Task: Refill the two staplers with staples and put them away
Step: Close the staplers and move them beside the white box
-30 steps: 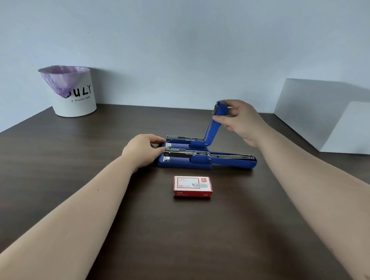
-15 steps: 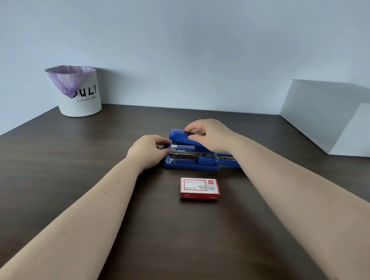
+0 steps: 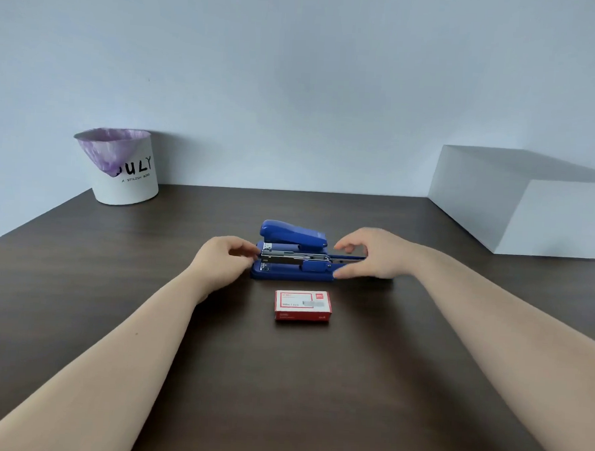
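Note:
Two blue staplers lie side by side at the middle of the dark table. The far stapler (image 3: 293,235) has its lid down. The near stapler (image 3: 295,268) lies flat with its lid swung out to the right, metal staple channel showing. My left hand (image 3: 222,259) rests at the near stapler's left end, fingertips touching it. My right hand (image 3: 369,254) hovers over the swung-out lid at the right, fingers spread, holding nothing. A red box of staples (image 3: 302,305) lies shut just in front of the staplers.
A white bin (image 3: 121,171) with a purple liner stands at the back left. A large white box (image 3: 524,201) sits at the back right. The dark wooden table (image 3: 76,281) stretches to the wall.
My right hand pushed the far stapler's raised lid down until it shut, then let go and moved right and nearer, over the near stapler's lid. The left hand stayed in place.

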Demonstrator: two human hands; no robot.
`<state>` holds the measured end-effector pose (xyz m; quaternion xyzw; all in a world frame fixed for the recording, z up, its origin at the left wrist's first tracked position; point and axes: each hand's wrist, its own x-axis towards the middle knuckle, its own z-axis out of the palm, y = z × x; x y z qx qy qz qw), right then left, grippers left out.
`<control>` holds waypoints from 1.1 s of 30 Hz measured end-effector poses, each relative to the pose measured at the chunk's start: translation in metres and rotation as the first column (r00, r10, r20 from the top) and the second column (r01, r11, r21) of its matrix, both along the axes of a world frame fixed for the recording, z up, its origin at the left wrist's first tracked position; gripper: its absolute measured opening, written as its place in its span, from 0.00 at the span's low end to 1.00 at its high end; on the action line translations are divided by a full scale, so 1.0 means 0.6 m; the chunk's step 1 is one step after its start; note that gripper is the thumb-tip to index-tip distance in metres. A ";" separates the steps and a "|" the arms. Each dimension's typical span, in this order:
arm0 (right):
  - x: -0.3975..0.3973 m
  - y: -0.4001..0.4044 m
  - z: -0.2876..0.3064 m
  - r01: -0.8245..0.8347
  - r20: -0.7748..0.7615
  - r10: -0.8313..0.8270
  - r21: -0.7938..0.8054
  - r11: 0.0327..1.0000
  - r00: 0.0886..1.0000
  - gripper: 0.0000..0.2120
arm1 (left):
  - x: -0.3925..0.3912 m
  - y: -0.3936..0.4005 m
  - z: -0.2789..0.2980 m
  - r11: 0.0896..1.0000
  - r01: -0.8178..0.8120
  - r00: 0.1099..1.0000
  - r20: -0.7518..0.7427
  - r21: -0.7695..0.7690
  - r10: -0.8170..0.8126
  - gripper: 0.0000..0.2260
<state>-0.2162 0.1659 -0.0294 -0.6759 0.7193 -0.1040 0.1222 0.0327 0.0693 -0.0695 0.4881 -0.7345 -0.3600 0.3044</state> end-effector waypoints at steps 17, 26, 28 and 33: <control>0.027 -0.024 0.075 0.048 -0.090 -0.066 -0.197 0.979 0.994 0.25 | 0.007 0.007 0.004 0.987 0.146 0.956 0.267 -0.067 -0.123 0.19; 0.120 -0.051 0.059 -0.184 -0.011 0.188 -0.266 0.946 0.982 0.26 | 0.009 0.008 0.003 0.987 0.147 0.966 0.225 -0.061 -0.130 0.19; 0.129 -0.056 0.050 -0.199 -0.024 0.199 -0.233 0.952 0.980 0.23 | 0.010 0.007 0.004 0.988 0.143 0.969 0.213 -0.053 -0.129 0.19; 0.141 -0.063 0.026 -0.263 -0.151 0.247 -0.103 0.959 0.957 0.16 | 0.012 0.003 0.007 0.985 0.170 0.966 0.201 -0.031 -0.160 0.19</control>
